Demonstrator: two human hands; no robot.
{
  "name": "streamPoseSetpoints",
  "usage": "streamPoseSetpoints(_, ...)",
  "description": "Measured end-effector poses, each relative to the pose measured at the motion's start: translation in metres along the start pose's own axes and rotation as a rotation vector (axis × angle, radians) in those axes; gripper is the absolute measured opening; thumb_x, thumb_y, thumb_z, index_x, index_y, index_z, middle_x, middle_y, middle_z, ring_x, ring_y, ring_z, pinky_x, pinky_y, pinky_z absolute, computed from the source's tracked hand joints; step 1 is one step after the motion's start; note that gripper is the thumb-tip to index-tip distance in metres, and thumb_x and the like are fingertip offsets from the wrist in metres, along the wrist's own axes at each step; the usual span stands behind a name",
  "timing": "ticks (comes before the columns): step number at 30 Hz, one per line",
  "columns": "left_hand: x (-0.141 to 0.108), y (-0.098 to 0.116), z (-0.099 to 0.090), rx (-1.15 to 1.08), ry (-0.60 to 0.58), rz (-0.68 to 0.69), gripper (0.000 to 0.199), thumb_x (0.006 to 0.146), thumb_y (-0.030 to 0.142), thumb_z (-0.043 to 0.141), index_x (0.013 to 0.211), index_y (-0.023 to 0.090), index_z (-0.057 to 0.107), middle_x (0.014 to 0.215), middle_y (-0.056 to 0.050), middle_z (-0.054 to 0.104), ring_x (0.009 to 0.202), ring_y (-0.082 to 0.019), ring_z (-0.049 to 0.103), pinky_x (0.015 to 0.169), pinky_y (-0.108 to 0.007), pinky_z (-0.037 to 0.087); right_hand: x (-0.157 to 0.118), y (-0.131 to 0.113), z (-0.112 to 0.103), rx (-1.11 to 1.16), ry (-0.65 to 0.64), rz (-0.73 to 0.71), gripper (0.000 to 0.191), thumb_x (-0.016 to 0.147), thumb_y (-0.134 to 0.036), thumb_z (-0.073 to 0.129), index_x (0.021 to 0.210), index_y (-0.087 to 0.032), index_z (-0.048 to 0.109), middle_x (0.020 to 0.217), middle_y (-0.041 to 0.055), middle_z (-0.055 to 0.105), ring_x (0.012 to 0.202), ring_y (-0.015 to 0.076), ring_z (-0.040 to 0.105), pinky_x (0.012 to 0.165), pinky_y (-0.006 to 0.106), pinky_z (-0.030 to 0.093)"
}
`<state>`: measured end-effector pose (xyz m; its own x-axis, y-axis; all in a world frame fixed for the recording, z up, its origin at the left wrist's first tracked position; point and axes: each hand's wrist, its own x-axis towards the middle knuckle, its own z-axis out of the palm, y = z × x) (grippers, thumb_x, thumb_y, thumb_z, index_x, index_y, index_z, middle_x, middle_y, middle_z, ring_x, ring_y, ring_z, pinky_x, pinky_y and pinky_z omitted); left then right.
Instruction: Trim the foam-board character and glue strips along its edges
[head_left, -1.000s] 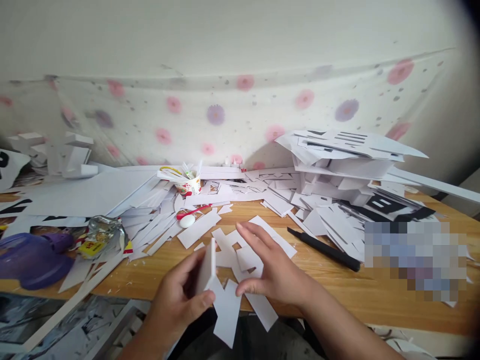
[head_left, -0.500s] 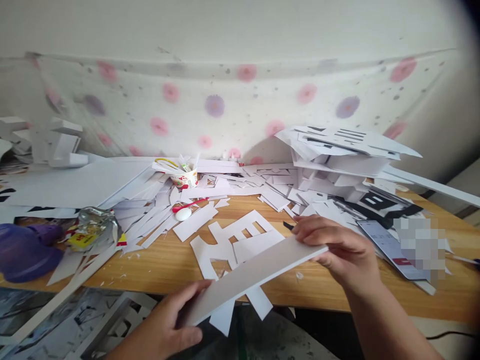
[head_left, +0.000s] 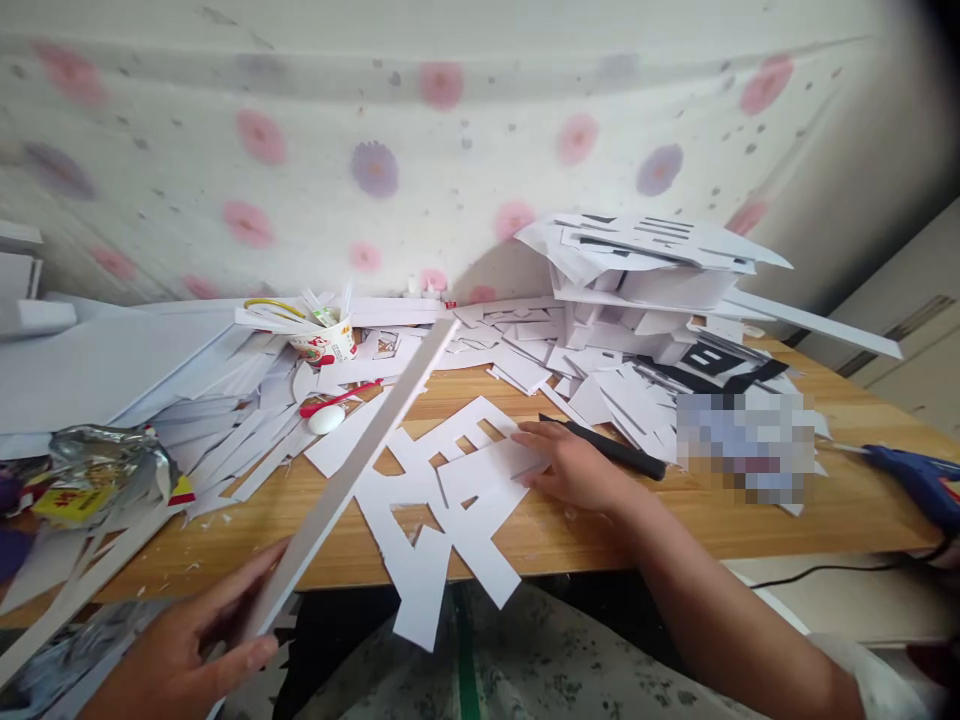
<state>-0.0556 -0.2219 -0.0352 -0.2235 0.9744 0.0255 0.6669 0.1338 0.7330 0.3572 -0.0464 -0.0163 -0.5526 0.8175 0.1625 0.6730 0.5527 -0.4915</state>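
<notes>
My left hand (head_left: 199, 625) grips the lower end of a long white foam board strip (head_left: 367, 445), which stands tilted up and away from me. My right hand (head_left: 574, 465) reaches down to the table with fingers outstretched, the fingertips on the right edge of a white cut-out board (head_left: 480, 500) with several window-like holes. Its thumb is partly hidden. The cut-out board lies flat and overhangs the table's front edge. Just beyond my right hand, a black utility knife (head_left: 619, 452) rests on the wood.
White offcuts (head_left: 262, 430) litter the table (head_left: 615, 530). A paper bowl of tools (head_left: 322, 340) and a red-and-white spoon-like item (head_left: 328, 418) lie left of centre. A white board model (head_left: 637, 285) stands back right. A blue glue gun (head_left: 915, 485) is far right; a foil packet (head_left: 112, 470) is left.
My right hand has let go of the strip and moved down to the cut-out board. My left hand has swung the strip leftward and more upright. The view has shifted right.
</notes>
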Motion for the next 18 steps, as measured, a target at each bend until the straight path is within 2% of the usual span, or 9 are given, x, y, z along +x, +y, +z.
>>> streamPoseSetpoints(2, 0.002, 0.004, -0.001, 0.023, -0.036, 0.006, 0.06, 0.072, 0.056, 0.062, 0.125, 0.028, 0.062, 0.128, 0.001, 0.063, 0.117, -0.032, 0.059, 0.107, -0.046, 0.04, 0.005, -0.002, 0.0, -0.048, -0.057, -0.023, 0.059, 0.076, -0.024, 0.07, 0.133, -0.018, 0.056, 0.142, 0.0166, 0.049, 0.13, 0.0333, 0.047, 0.109, 0.05, 0.038)
streamPoseSetpoints(5, 0.006, -0.003, -0.002, 0.136, -0.114, 0.032, 0.061, 0.072, 0.052, 0.063, 0.127, 0.027, 0.061, 0.134, 0.0, 0.058, 0.124, -0.031, 0.053, 0.107, -0.044, 0.039, 0.008, -0.004, -0.002, -0.038, -0.094, -0.092, 0.054, 0.077, -0.019, 0.068, 0.13, -0.017, 0.058, 0.135, 0.0158, 0.056, 0.124, 0.031, 0.052, 0.106, 0.047, 0.04)
streamPoseSetpoints(9, 0.015, -0.017, -0.007, 0.293, -0.17, 0.021, 0.066, 0.072, 0.049, 0.064, 0.132, 0.024, 0.056, 0.137, -0.001, 0.054, 0.126, -0.028, 0.051, 0.11, -0.043, 0.035, 0.008, -0.007, -0.006, 0.04, -0.061, -0.147, 0.046, 0.075, -0.011, 0.066, 0.12, -0.018, 0.062, 0.122, 0.0132, 0.062, 0.111, 0.0276, 0.058, 0.098, 0.044, 0.045)
streamPoseSetpoints(14, 0.017, -0.023, -0.01, 0.347, -0.063, 0.021, 0.064, 0.072, 0.049, 0.061, 0.129, 0.022, 0.059, 0.133, -0.002, 0.059, 0.124, -0.031, 0.053, 0.111, -0.048, 0.033, -0.001, -0.004, -0.008, 0.391, 0.064, -0.1, 0.047, 0.07, -0.014, 0.071, 0.114, -0.022, 0.056, 0.112, 0.0071, 0.06, 0.102, 0.0215, 0.058, 0.093, 0.038, 0.047)
streamPoseSetpoints(16, 0.016, -0.024, -0.009, 0.356, -0.003, 0.059, 0.061, 0.069, 0.047, 0.061, 0.126, 0.023, 0.062, 0.131, -0.002, 0.061, 0.123, -0.031, 0.054, 0.111, -0.048, 0.033, -0.004, -0.001, -0.007, 0.599, 0.077, -0.089, 0.045, 0.07, -0.019, 0.074, 0.111, -0.022, 0.055, 0.109, 0.0057, 0.058, 0.099, 0.0196, 0.057, 0.092, 0.037, 0.047)
streamPoseSetpoints(18, 0.016, -0.025, -0.007, 0.38, 0.002, 0.128, 0.059, 0.063, 0.046, 0.064, 0.118, 0.026, 0.067, 0.126, 0.0, 0.064, 0.12, -0.031, 0.057, 0.109, -0.044, 0.037, -0.006, 0.0, -0.006, 0.809, 0.056, -0.103, 0.045, 0.07, -0.027, 0.078, 0.108, -0.022, 0.055, 0.107, 0.0054, 0.057, 0.097, 0.0182, 0.057, 0.09, 0.035, 0.047)
